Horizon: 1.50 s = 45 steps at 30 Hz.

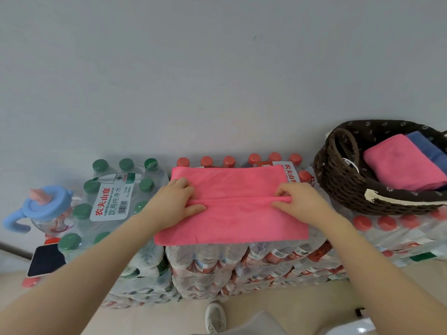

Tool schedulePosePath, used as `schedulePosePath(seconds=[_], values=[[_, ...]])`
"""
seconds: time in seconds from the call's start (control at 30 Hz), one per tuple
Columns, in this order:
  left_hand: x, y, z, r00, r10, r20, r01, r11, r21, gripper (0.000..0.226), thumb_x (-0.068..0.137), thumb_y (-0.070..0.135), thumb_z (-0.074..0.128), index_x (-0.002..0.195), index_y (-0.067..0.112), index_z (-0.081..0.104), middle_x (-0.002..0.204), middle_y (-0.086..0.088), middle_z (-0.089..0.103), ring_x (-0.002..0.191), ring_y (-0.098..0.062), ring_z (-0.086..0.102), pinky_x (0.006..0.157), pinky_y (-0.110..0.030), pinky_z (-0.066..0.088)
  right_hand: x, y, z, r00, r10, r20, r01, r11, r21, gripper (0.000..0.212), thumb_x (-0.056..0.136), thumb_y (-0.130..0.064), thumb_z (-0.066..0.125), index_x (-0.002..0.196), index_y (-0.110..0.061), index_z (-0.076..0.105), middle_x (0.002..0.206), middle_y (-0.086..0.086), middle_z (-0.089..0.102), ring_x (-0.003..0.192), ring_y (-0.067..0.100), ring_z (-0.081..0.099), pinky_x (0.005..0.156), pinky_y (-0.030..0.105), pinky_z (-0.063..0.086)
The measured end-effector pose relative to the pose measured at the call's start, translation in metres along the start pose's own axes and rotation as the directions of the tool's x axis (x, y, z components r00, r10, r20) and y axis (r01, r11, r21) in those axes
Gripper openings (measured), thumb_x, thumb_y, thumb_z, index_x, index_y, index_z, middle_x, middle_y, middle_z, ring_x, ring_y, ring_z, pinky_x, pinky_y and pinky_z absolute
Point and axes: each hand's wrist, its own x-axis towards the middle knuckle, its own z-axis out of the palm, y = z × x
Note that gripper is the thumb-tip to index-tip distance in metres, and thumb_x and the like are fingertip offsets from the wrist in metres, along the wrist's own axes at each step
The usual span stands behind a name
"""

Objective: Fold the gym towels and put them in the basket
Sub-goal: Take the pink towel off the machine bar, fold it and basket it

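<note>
Right now both hands are on a pink towel [232,209] spread flat over shrink-wrapped packs of red-capped water bottles [254,262]. The left hand [177,201] pinches a raised crease at the towel's left side, fingers curled over the fold and thumb beneath it; the right hand [296,201] pinches the same crease at the right side. Beyond the right hand, a dark woven basket [343,180] sits on more bottle packs, holding a folded pink towel [404,163] with a folded blue towel [425,146] just behind it. Left of the left hand stands a pack of green-capped bottles [113,201], then a blue-lidded cup [46,204] and a phone [46,261].
</note>
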Motion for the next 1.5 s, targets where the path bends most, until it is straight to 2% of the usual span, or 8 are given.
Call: schedulePosePath(seconds=[0.23, 0.57, 0.77, 0.9, 1.0, 1.17, 1.27, 1.5], values=[[0.036, -0.014, -0.042, 0.987, -0.133, 0.091, 0.160, 0.878, -0.452, 0.031, 0.081, 0.026, 0.068, 0.064, 0.022, 0.043, 0.058, 0.008, 0.039, 0.056, -0.009, 0.036, 0.055, -0.023, 0.029, 0.038, 0.004, -0.023, 0.991, 0.131, 0.021, -0.117, 0.797, 0.592, 0.011, 0.086, -0.006, 0.059, 0.076, -0.008, 0.060, 0.073, -0.012, 0.055, 0.072, -0.005, 0.045, 0.067, 0.013, 0.035], [0.065, -0.028, -0.027, 0.964, -0.263, 0.031, 0.253, 0.880, -0.403, 0.009, 0.091, 0.020, 0.054, 0.083, 0.016, 0.057, 0.085, -0.008, 0.063, 0.075, -0.018, 0.052, 0.063, -0.021, 0.038, 0.076, 0.022, -0.006, 0.986, 0.165, 0.008, -0.151, 0.883, 0.445, 0.026, 0.095, -0.021, 0.048, 0.070, -0.022, 0.053, 0.072, -0.012, 0.051, 0.065, 0.002, 0.045, 0.055, 0.018, 0.030], [0.069, -0.028, -0.026, 0.943, -0.320, -0.094, 0.256, 0.874, -0.414, 0.015, 0.090, 0.024, 0.055, 0.091, 0.010, 0.060, 0.061, 0.005, 0.052, 0.058, -0.009, 0.045, 0.053, -0.019, 0.032, 0.088, 0.023, -0.006, 0.972, 0.172, -0.161, -0.097, 0.916, 0.390, 0.020, 0.095, -0.010, 0.046, 0.097, -0.003, 0.064, 0.095, 0.001, 0.060, 0.090, 0.012, 0.052, 0.061, 0.016, 0.032], [0.073, -0.029, -0.019, 0.914, -0.324, -0.245, 0.313, 0.946, -0.086, 0.030, 0.091, 0.034, 0.049, 0.088, 0.006, 0.061, 0.077, -0.005, 0.062, 0.077, -0.029, 0.058, 0.062, -0.031, 0.042, 0.089, 0.017, 0.003, 0.966, 0.188, -0.177, -0.176, 0.981, 0.084, 0.023, 0.094, -0.021, 0.048, 0.105, -0.004, 0.059, 0.110, 0.016, 0.061, 0.103, 0.031, 0.054, 0.080, 0.033, 0.038], [0.070, -0.021, -0.009, 0.923, -0.090, -0.373, 0.141, 0.984, 0.109, 0.045, 0.082, 0.038, 0.033, 0.090, 0.005, 0.064, 0.092, -0.016, 0.064, 0.085, -0.036, 0.062, 0.070, -0.041, 0.050, 0.076, -0.006, 0.007, 0.966, 0.026, -0.256, -0.067, 0.986, -0.151, 0.037, 0.094, -0.034, 0.043, 0.120, -0.009, 0.053, 0.128, 0.013, 0.050, 0.120, 0.031, 0.044, 0.100, 0.039, 0.034], [0.060, 0.011, 0.012, 0.988, 0.146, 0.050, -0.149, 0.987, 0.064, 0.105, 0.070, 0.079, -0.002, 0.145, 0.010, 0.026, 0.153, -0.010, 0.024, 0.142, -0.024, 0.022, 0.116, -0.034, 0.014, 0.058, -0.043, 0.034, 0.962, -0.252, 0.104, 0.269, 0.939, -0.214, 0.088, 0.072, -0.061, -0.004, 0.149, -0.022, 0.011, 0.158, -0.001, 0.003, 0.146, 0.017, -0.001, 0.114, 0.034, -0.008], [0.052, 0.007, 0.019, 0.996, 0.030, 0.085, -0.042, 0.988, 0.146, 0.124, 0.047, 0.084, -0.028, 0.148, 0.017, -0.004, 0.157, -0.002, -0.007, 0.145, -0.018, -0.005, 0.115, -0.029, -0.005, 0.056, -0.026, 0.037, 0.989, -0.099, 0.109, 0.122, 0.965, -0.232, 0.079, 0.078, -0.063, -0.002, 0.149, -0.029, 0.003, 0.158, -0.005, -0.005, 0.145, 0.014, -0.009, 0.115, 0.038, -0.009], [0.046, 0.009, 0.016, 0.992, -0.099, 0.073, 0.086, 0.981, 0.172, 0.137, 0.038, 0.084, -0.034, 0.147, 0.007, -0.001, 0.157, -0.010, -0.002, 0.146, -0.021, -0.001, 0.117, -0.034, -0.002, 0.032, 0.008, 0.026, 0.916, 0.387, -0.106, -0.391, 0.920, -0.013, 0.060, 0.098, -0.042, 0.026, 0.147, -0.009, 0.015, 0.157, 0.010, 0.012, 0.144, 0.025, 0.010, 0.116, 0.043, 0.012]])
